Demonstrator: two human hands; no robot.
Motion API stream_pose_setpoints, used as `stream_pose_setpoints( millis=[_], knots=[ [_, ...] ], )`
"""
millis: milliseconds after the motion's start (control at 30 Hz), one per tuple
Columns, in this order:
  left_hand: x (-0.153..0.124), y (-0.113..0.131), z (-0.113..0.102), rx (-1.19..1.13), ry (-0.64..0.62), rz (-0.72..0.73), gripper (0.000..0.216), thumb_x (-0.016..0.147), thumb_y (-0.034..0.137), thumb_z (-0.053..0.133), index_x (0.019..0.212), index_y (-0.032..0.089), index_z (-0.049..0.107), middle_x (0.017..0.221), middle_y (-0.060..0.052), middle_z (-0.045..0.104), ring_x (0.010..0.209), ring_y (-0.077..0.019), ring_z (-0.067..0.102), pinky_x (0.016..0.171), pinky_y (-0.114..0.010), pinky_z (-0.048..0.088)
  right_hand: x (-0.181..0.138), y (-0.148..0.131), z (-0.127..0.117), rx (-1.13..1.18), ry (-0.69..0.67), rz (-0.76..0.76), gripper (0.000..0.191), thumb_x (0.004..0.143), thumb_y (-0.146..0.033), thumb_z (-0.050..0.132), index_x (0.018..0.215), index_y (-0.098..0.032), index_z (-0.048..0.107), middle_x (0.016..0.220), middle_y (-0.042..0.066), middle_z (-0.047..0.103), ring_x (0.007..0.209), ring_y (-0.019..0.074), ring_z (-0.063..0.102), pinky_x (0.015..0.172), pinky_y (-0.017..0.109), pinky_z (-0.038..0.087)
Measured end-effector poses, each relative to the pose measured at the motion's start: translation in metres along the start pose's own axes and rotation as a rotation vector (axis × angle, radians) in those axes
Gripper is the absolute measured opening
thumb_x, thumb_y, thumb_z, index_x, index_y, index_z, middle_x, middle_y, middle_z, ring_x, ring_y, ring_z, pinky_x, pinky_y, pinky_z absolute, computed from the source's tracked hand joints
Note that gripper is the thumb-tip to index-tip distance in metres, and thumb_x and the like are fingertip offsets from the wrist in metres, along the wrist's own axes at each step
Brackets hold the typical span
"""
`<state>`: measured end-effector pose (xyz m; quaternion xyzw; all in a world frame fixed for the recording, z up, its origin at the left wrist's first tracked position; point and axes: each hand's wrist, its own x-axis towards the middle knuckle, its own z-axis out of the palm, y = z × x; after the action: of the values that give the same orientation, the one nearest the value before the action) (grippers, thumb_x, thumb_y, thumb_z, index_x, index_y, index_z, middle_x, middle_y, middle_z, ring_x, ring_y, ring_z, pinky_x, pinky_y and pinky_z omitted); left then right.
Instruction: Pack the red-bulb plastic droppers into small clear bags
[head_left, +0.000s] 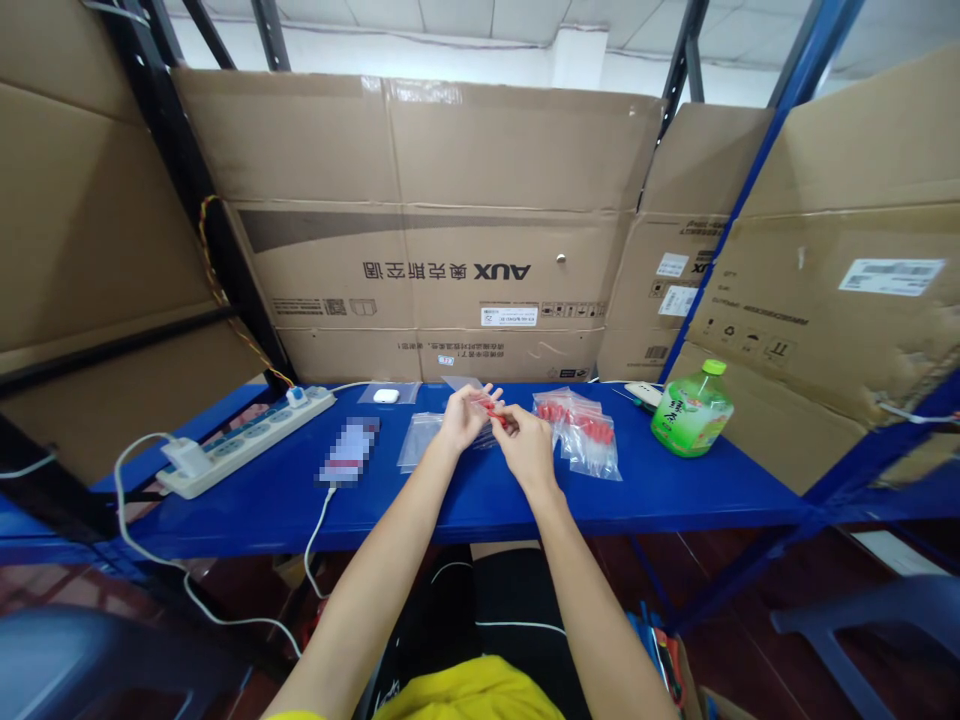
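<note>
My left hand (465, 414) is held palm up above the blue table, its fingers partly curled round a clear plastic bag (462, 382) that sticks out behind it. Close beside it, my right hand (526, 438) pinches small red pieces (496, 410) at the left fingers; their exact kind is too small to make out. Flat clear bags (418, 442) lie left of and under my hands. To the right is a pile of clear zip bags (592, 432) with red pieces inside.
A green-capped bottle (691, 410) stands at the right, near a white object (643, 394). On the left lie a phone (348, 452) with its cable, a white case (386, 396) and a power strip (247, 445). Cardboard walls (442, 150) enclose the blue table (300, 515).
</note>
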<state>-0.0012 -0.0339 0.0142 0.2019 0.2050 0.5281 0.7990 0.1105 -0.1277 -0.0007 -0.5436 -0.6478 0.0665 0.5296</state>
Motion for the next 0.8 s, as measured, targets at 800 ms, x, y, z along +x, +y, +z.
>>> stream_pose_setpoints(
  millis=[800],
  knots=[
    [0.000,-0.006,-0.003,0.062,-0.163,-0.044,0.007,0.064,0.012,0.052,0.065,0.017,0.055,0.069,-0.007,0.063,0.064,-0.0188,0.062,0.078,-0.038,0.055,0.022,0.001,0.018,-0.159,0.099,0.059,0.017,0.092,-0.033,0.067,0.108,-0.026,0.065,0.092,0.004,0.075,0.093,0.0251,0.067,0.080,0.034,0.048]
  ],
)
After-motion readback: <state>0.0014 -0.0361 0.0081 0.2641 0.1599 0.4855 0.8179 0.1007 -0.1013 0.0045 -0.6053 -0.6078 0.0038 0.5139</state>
